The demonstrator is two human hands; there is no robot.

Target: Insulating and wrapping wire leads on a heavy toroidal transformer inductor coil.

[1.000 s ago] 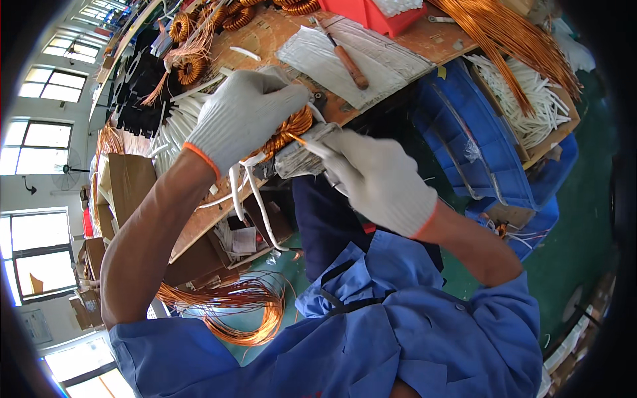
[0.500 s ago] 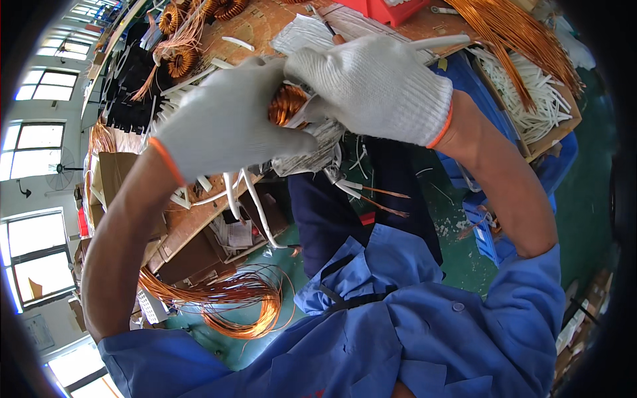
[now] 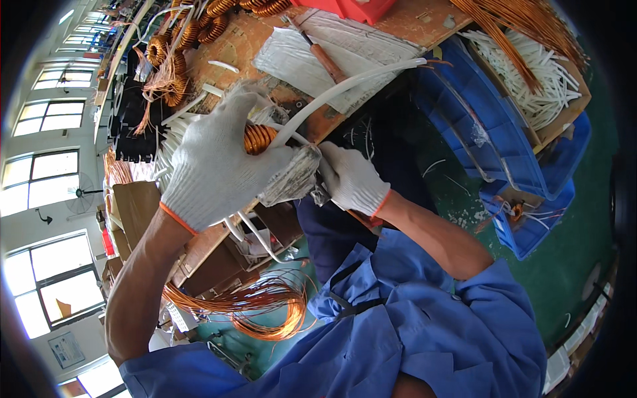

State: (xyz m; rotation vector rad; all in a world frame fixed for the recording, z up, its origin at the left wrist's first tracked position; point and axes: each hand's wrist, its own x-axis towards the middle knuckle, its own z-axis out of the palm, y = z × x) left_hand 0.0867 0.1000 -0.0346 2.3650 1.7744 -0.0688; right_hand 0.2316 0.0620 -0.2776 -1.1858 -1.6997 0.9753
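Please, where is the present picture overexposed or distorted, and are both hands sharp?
Head view: window panes at left are washed out white; in the same view, the room warps near the dark rim; left hand and right hand look fairly sharp.

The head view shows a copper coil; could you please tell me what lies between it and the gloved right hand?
In the head view, the lower end of a white tube and part of a pale ragged block lie there.

Coil [image 3: 260, 139] in L hand [image 3: 219, 156], nr front edge of table [image 3: 415, 30]; R hand [image 3: 353, 178] to R. Tool [image 3: 326, 63] on sheet [image 3: 361, 50], behind coil. Bin [image 3: 352, 8] at table rear; coil stock [image 3: 176, 66] rear L. Crate [image 3: 492, 113] R of table; box [image 3: 568, 118] w/ tubes [image 3: 531, 83] in/on it, unclear which. Wire bundle [image 3: 279, 322] L of legs [image 3: 332, 232].
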